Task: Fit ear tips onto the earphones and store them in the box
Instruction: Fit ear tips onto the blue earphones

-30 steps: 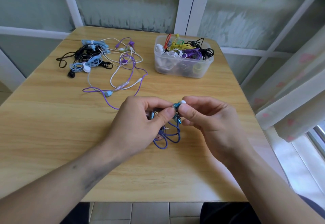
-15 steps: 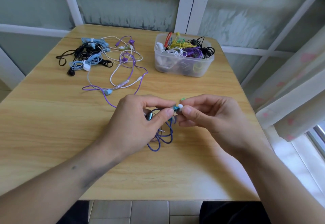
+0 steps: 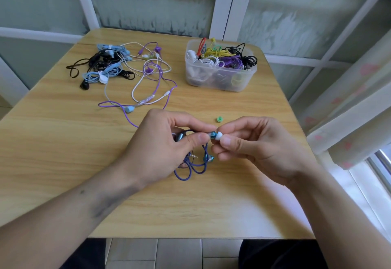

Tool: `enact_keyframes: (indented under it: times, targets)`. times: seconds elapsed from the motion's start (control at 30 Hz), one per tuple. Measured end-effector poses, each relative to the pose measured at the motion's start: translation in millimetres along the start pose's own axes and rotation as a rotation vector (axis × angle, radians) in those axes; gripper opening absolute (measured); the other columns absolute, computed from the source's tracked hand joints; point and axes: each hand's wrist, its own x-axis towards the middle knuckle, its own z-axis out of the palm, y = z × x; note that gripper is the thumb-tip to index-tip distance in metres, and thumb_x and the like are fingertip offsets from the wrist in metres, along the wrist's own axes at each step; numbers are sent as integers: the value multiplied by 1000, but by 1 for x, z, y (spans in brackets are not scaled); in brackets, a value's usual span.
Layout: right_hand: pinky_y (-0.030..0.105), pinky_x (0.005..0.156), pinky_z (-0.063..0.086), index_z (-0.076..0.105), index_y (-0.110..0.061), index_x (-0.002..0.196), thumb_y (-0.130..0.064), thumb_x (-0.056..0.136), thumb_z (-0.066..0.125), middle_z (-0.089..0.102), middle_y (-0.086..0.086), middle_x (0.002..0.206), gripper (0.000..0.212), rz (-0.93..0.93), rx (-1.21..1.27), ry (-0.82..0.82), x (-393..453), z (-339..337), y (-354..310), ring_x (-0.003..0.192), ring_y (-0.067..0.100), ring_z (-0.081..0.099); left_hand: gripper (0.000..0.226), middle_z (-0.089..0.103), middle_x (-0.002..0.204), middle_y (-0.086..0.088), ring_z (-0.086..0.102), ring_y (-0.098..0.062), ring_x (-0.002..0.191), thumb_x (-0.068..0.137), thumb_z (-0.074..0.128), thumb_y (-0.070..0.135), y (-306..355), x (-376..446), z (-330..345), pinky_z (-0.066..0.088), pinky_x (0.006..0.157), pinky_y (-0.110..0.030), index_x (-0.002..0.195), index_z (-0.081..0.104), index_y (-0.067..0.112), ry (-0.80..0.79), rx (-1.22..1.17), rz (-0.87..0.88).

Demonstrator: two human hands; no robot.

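My left hand [image 3: 167, 148] pinches a metallic blue earbud [image 3: 212, 136] between thumb and forefinger, above the middle of the wooden table [image 3: 63, 142]. My right hand [image 3: 258, 148] pinches a white ear tip [image 3: 219, 135] sitting against the earbud's nozzle. The dark blue cable [image 3: 190, 168] hangs in loops under my left hand, with the second blue earbud [image 3: 208, 159] and the plug dangling there. A green ear tip [image 3: 220, 119] lies on the table just beyond my hands. The clear plastic box [image 3: 220, 78] of coiled earphones stands at the back right.
A tangle of black, light blue, white and purple earphones [image 3: 118, 67] lies on the back left of the table. A purple cable [image 3: 129, 116] trails toward my left hand. A curtain [image 3: 349, 110] hangs past the table's right edge.
The white ear tip has moved from above my right fingers onto the earbud's nozzle. My hands dropped slightly, uncovering the green ear tip on the table behind them.
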Motion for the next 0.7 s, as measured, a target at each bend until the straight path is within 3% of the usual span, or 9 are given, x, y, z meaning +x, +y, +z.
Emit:
enact_keyframes:
  times: [0.1, 0.17, 0.3, 0.53, 0.7]
  targets:
    - [27, 66, 59, 79, -11, 81, -18, 62, 79, 74, 22, 82, 20, 16, 28, -17, 0, 1, 1, 72, 25, 74, 22, 73, 77, 17, 63, -1, 64, 79, 75, 5, 2, 0, -2, 40, 55, -6, 85, 76, 27, -10, 66, 48]
    - [26, 64, 59, 79, -11, 80, -18, 61, 78, 74, 21, 81, 20, 28, 60, -25, 0, 2, 1, 72, 24, 74, 22, 72, 76, 16, 61, 8, 65, 78, 75, 1, 5, 0, -2, 38, 59, -3, 86, 77, 22, -4, 99, 79]
    - [26, 63, 59, 79, -12, 76, -16, 59, 77, 74, 18, 78, 17, 51, 85, -42, 1, 3, 1, 73, 23, 75, 22, 73, 80, 14, 66, 1, 75, 77, 77, 2, 2, 0, -2, 40, 64, -7, 87, 77, 22, 13, 147, 124]
    - [24, 62, 59, 79, -12, 73, -13, 55, 78, 74, 17, 77, 18, 79, 80, -73, 1, 0, 1, 72, 22, 75, 21, 71, 77, 17, 64, 5, 73, 77, 76, 0, 1, 0, 0, 39, 65, -5, 84, 78, 19, 20, 149, 128]
    - [24, 59, 59, 78, -7, 72, -11, 53, 78, 74, 17, 75, 20, 97, 98, -71, 0, -1, 4, 67, 20, 74, 24, 73, 77, 13, 67, -7, 74, 76, 76, 1, 0, -2, 1, 46, 65, -14, 83, 77, 25, 7, 123, 130]
